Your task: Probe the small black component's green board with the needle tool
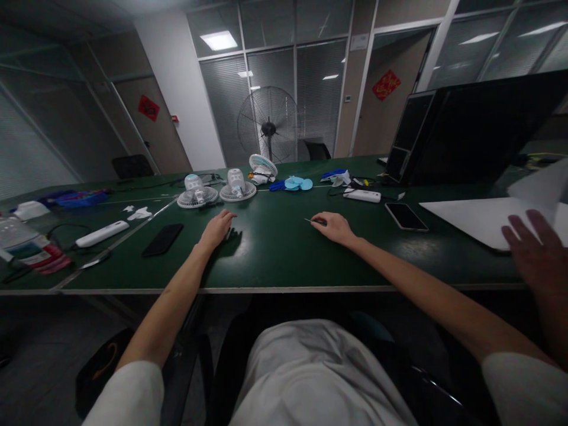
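Observation:
My left hand (216, 229) hovers low over the green tabletop, fingers loosely bent and apart, with nothing visible in it. Its shadow falls on the table just to the right. Between the thumb and fingers of my right hand (333, 228) is a small thin pale object; only its narrow tip (307, 220) sticks out to the left, so its kind is unclear. Beyond my left hand, two white fan heads (238, 188) (195, 194) rest face down. Behind them a third fan head (263, 165) is tilted. Light-blue fan blades (298, 184) lie farther back, between my hands.
A black phone (163, 239) lies left, another phone (406, 216) right. White power strips (362, 195) (103, 234) lie on both sides. Another person's hand (535, 248) is over white paper (470, 219) at right. A dark computer monitor (483, 130) stands behind; a plastic bottle (29, 245) is far left.

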Demonstrator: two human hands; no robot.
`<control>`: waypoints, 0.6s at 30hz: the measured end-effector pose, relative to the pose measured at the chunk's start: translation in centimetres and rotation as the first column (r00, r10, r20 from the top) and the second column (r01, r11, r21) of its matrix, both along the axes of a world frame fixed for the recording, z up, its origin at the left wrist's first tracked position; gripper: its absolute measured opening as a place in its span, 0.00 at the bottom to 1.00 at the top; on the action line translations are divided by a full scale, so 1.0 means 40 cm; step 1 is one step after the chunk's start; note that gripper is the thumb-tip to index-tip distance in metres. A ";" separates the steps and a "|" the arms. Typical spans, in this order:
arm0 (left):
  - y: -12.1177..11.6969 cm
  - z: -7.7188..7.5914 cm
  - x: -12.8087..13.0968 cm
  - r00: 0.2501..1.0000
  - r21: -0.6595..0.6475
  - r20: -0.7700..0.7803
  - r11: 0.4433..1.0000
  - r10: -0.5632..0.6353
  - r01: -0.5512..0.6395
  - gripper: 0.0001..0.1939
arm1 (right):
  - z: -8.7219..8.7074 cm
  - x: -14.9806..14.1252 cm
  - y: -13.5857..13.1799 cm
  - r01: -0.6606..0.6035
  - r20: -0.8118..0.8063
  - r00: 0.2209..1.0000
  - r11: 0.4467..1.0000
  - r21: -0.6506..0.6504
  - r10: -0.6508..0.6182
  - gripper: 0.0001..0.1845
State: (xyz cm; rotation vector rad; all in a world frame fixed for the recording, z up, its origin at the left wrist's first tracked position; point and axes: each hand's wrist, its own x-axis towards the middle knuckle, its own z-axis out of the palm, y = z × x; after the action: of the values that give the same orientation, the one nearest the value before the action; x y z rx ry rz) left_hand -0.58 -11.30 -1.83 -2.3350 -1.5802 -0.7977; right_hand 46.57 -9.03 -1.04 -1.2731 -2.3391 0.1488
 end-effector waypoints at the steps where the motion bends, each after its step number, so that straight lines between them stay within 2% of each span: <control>1: -0.004 0.001 0.000 0.999 0.020 0.031 1.000 0.008 -0.009 0.18 | -0.001 0.000 0.001 -0.002 -0.001 1.000 1.000 0.002 0.002 0.16; 6: -0.015 0.010 -0.015 0.977 0.104 0.205 0.991 0.060 -0.082 0.18 | -0.013 -0.002 0.010 0.002 0.000 1.000 1.000 0.008 -0.002 0.16; 10: -0.007 0.019 -0.047 0.928 0.146 0.354 0.973 0.119 -0.180 0.18 | -0.018 -0.003 0.016 0.006 0.004 1.000 1.000 0.003 -0.006 0.16; 13: 0.000 0.023 -0.073 0.886 0.144 0.439 0.961 0.151 -0.235 0.19 | -0.015 -0.002 0.015 0.003 0.005 1.000 1.000 -0.008 -0.003 0.16; 18: 0.007 0.019 -0.101 0.847 0.078 0.499 0.964 0.182 -0.253 0.19 | -0.006 -0.001 0.007 0.003 -0.005 1.000 1.000 -0.024 -0.004 0.17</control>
State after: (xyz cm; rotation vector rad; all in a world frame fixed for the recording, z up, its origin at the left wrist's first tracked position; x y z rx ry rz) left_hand -4.63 -11.03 -1.06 -1.8940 -1.8589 -1.4741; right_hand 46.52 -8.75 -1.30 -1.2864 -2.3370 0.1791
